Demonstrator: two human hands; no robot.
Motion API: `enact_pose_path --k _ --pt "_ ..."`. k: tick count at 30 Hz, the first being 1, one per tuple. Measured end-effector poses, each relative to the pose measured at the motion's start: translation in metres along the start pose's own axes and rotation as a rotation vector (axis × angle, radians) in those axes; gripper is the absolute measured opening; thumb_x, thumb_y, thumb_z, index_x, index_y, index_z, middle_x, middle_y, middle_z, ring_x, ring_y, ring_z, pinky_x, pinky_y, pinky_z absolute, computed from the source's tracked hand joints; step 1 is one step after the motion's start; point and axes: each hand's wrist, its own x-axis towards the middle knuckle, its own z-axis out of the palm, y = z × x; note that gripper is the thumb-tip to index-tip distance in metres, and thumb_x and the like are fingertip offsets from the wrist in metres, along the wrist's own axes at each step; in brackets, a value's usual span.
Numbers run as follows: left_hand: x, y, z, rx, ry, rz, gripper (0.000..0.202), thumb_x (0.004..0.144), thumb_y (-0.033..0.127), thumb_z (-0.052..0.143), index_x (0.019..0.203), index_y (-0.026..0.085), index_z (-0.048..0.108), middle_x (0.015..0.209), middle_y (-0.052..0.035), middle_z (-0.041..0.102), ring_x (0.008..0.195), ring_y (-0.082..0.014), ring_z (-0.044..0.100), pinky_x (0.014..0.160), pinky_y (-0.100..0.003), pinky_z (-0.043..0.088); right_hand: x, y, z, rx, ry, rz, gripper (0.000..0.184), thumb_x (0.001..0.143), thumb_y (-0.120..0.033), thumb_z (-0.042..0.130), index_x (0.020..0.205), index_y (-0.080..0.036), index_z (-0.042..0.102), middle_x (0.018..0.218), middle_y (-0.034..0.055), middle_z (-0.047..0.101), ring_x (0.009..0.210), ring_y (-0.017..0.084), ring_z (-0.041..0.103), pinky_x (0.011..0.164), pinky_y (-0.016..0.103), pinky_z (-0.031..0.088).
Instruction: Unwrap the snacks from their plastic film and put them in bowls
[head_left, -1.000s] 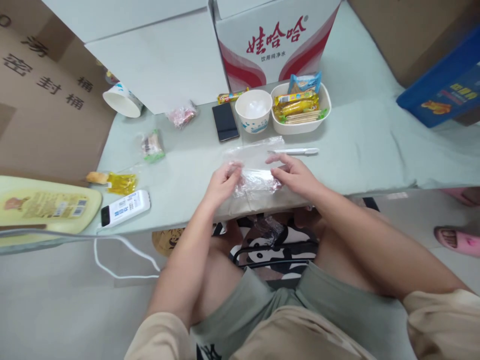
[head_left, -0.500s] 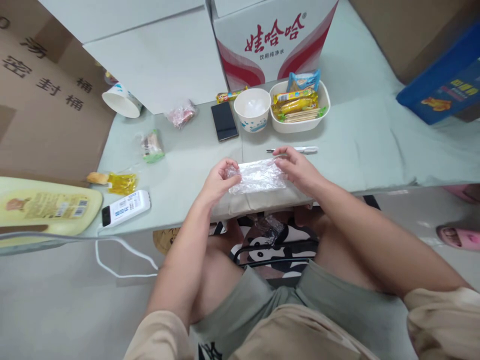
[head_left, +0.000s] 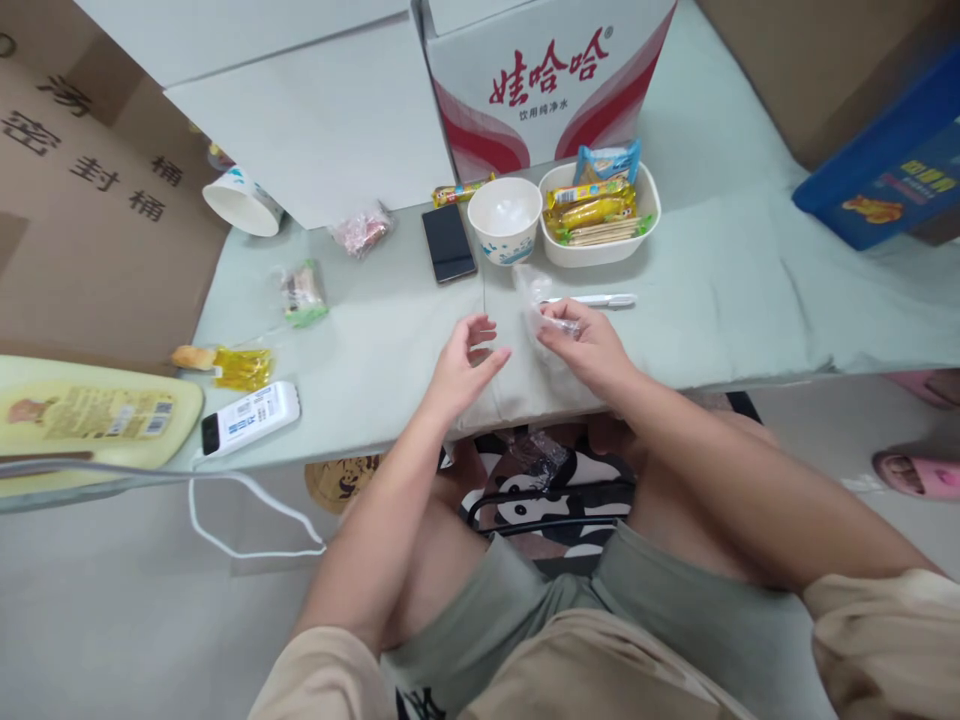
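A crumpled piece of clear plastic film (head_left: 531, 290) is pinched in my right hand (head_left: 589, 345), over the table near its front edge. The film hangs up and to the left of the fingers, in front of the paper cup (head_left: 504, 222). My left hand (head_left: 466, 365) is a little to the left, off the film, with thumb and fingers apart and nothing between them. A white pen (head_left: 611, 300) lies just behind my right hand, its left part partly covered by the film and fingers.
Behind stand a white tub (head_left: 600, 254) of wrapped snacks, a black phone (head_left: 450, 245) and a white carton (head_left: 555, 95). Left are wrapped items (head_left: 304, 293), a white handheld device (head_left: 251, 418) with a cable, and a yellow bottle (head_left: 97, 415). A blue box (head_left: 885, 170) stands right.
The film was stretched flat between both hands. My left hand has let go of it, and the film is now bunched up in my right hand.
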Motion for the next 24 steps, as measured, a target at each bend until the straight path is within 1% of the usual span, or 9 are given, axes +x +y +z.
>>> enact_pose_path --k 2,4,7,10,12,15,18,21,24 --pt "0.0 -0.001 0.009 -0.092 -0.058 0.007 0.07 0.068 0.051 0.088 0.124 0.024 0.057 0.144 -0.0137 0.06 0.13 -0.0266 0.061 0.104 -0.038 0.05 -0.002 -0.001 0.003 -0.005 -0.082 -0.017 0.034 0.079 -0.051 0.072 0.082 -0.023 0.052 0.079 -0.001 0.057 0.078 0.017 0.053 0.077 0.031 0.046" --pt "0.002 0.001 0.015 -0.183 -0.113 0.028 0.074 0.066 0.057 0.089 0.124 0.024 0.058 0.144 -0.0134 0.06 0.132 -0.0274 0.06 0.107 -0.038 0.048 -0.004 -0.001 0.005 0.016 -0.159 -0.018 0.035 0.08 -0.053 0.07 0.083 -0.024 0.051 0.075 -0.0023 0.054 0.072 0.015 0.05 0.072 0.03 0.045" --pt "0.004 0.004 0.019 -0.243 -0.109 0.036 0.064 0.069 0.063 0.085 0.115 0.023 0.065 0.121 -0.0096 0.072 0.112 -0.0231 0.068 0.097 -0.034 0.052 -0.002 0.003 0.009 0.042 -0.175 -0.014 0.036 0.082 -0.055 0.068 0.086 -0.023 0.054 0.08 -0.0004 0.058 0.074 0.016 0.054 0.074 0.031 0.047" --pt "0.003 0.004 0.019 -0.24 -0.038 0.014 0.055 0.072 0.065 0.082 0.1 0.02 0.07 0.091 -0.0033 0.073 0.081 -0.0153 0.066 0.077 -0.027 0.052 0.002 0.009 0.01 0.002 0.033 -0.012 0.035 0.078 -0.051 0.072 0.089 -0.023 0.055 0.085 0.0012 0.062 0.077 0.016 0.058 0.072 0.031 0.049" --pt "0.002 0.003 0.017 -0.262 -0.049 -0.022 0.053 0.071 0.066 0.081 0.094 0.019 0.07 0.079 -0.0004 0.069 0.07 -0.0126 0.06 0.069 -0.025 0.049 0.004 0.011 0.008 -0.001 0.123 -0.008 0.04 0.071 -0.046 0.077 0.097 -0.024 0.056 0.095 0.0027 0.065 0.083 0.018 0.061 0.072 0.03 0.05" --pt "0.002 -0.001 0.015 -0.278 -0.129 -0.056 0.049 0.072 0.064 0.081 0.089 0.019 0.071 0.074 0.0005 0.065 0.066 -0.0123 0.056 0.064 -0.025 0.046 0.005 0.009 0.004 0.055 -0.06 0.074 0.052 0.065 -0.043 0.081 0.108 -0.024 0.058 0.101 0.0035 0.067 0.087 0.019 0.064 0.074 0.032 0.053" --pt "0.006 -0.004 0.014 -0.258 -0.149 -0.037 0.042 0.075 0.059 0.079 0.084 0.019 0.071 0.075 -0.0001 0.065 0.069 -0.0135 0.056 0.066 -0.026 0.045 0.003 0.004 0.002 0.02 -0.197 0.152 0.045 0.064 -0.045 0.081 0.095 -0.022 0.059 0.087 0.001 0.064 0.075 0.017 0.06 0.071 0.031 0.051" --pt "0.015 -0.006 0.015 -0.238 -0.182 -0.023 0.037 0.079 0.055 0.075 0.085 0.019 0.07 0.08 -0.0022 0.065 0.074 -0.0156 0.058 0.07 -0.028 0.047 0.0 0.0 0.0 0.003 -0.152 0.167 0.041 0.065 -0.048 0.081 0.083 -0.021 0.056 0.075 -0.0017 0.06 0.067 0.015 0.055 0.066 0.029 0.046" --pt "0.027 -0.006 0.016 -0.262 -0.158 0.042 0.039 0.077 0.053 0.073 0.099 0.021 0.07 0.089 -0.0031 0.065 0.08 -0.0162 0.059 0.073 -0.028 0.049 0.001 -0.004 -0.009 -0.01 -0.071 0.155 0.041 0.066 -0.051 0.081 0.078 -0.021 0.056 0.073 -0.002 0.059 0.065 0.013 0.053 0.064 0.027 0.042"
